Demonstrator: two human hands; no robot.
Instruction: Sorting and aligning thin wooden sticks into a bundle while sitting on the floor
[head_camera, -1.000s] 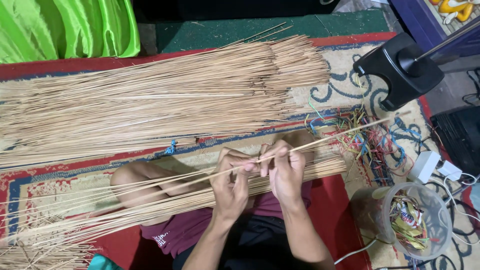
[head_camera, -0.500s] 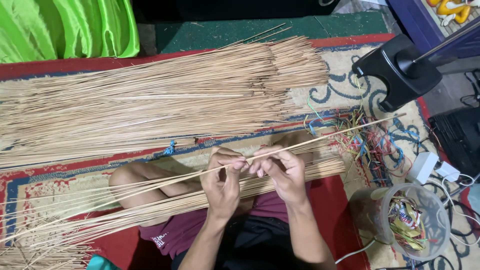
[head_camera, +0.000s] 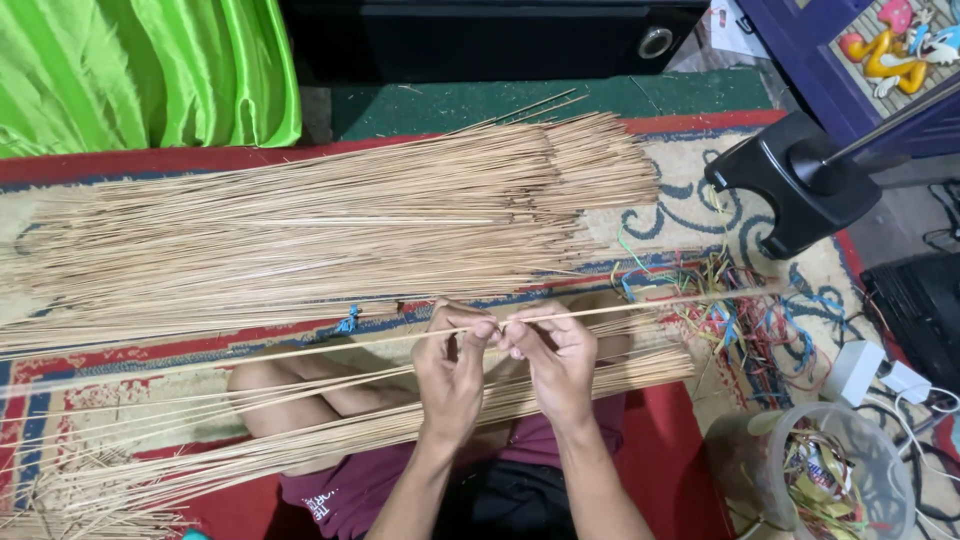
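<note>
Both hands pinch one long thin pale stick (head_camera: 650, 304) that runs nearly level across my lap. My left hand (head_camera: 452, 370) grips it with thumb and fingertips, and my right hand (head_camera: 556, 362) grips it just to the right, the fingertips of both almost touching. Under my hands a smaller bundle of the same sticks (head_camera: 300, 448) lies across my crossed legs. A large pile of sticks (head_camera: 300, 230) lies spread on the patterned carpet (head_camera: 680, 200) beyond my knees.
A black stand base (head_camera: 800, 185) with a metal pole sits at the right. Coloured strips (head_camera: 750, 320) litter the carpet near it. A clear plastic tub (head_camera: 830, 480) of scraps stands at lower right, beside white plugs (head_camera: 870, 375). Green cloth (head_camera: 140, 70) lies at upper left.
My hands have shifted slightly left along the stick and come closer together; the stick has dropped from a slant to nearly level.
</note>
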